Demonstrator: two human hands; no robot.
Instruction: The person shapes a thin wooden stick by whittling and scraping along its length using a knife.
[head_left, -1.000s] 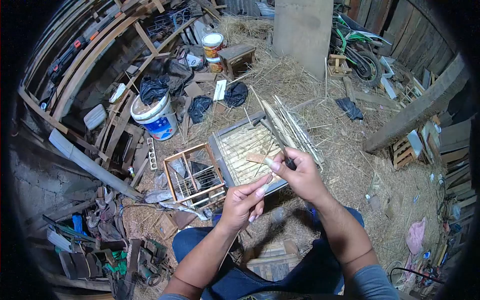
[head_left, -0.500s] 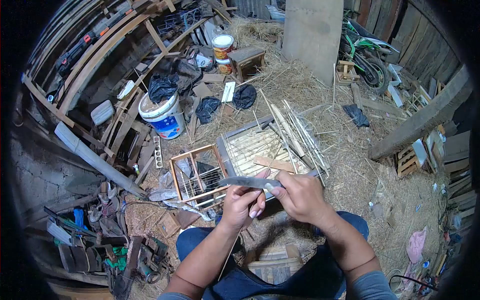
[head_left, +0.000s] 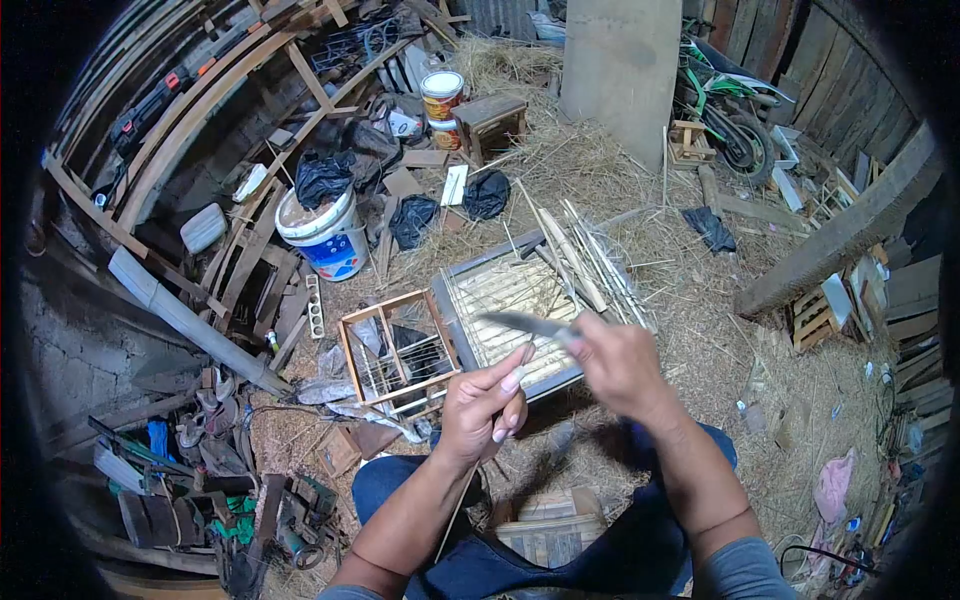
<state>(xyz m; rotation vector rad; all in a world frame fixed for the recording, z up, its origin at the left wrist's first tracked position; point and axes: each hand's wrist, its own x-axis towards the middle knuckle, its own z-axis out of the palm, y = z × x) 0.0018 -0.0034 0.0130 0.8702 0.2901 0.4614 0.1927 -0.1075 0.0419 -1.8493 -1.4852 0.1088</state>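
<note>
**Knife and thin stick held over a straw-strewn workshop floor**

The left hand [head_left: 482,412] pinches a thin stick [head_left: 456,510] between thumb and forefinger, the other fingers curled in; the slender, pale shaft emerges below the hand and slants down beside the forearm, its upper end just past the fingertips. The right hand [head_left: 622,372], blurred, is closed in a fist around the handle of a knife [head_left: 525,323], whose grey metal blade, narrow and tapering, points toward the left side. The blade lies near the stick's upper end; whether they touch cannot be told.

Beyond the hands is a rectangular panel [head_left: 480,290] of pale parallel slats within a smooth grey border. Split strips [head_left: 580,262], long, straight and fibrous, are heaped across its far right corner. Just beside its left edge stands an open wooden frame [head_left: 352,362], box-like, squared and crossed by thin parallel bars.

Below the hands, between denim-clad knees, is a slatted wooden piece [head_left: 550,525]. Loose, matted straw [head_left: 690,300] covers the ground. Farther out are a round white-and-blue plastic bucket [head_left: 335,245] topped with a crumpled black bag [head_left: 325,178], a squat wooden stool [head_left: 490,112], a rough slanting timber post [head_left: 840,225] and a softly folded pink cloth [head_left: 833,485].
</note>
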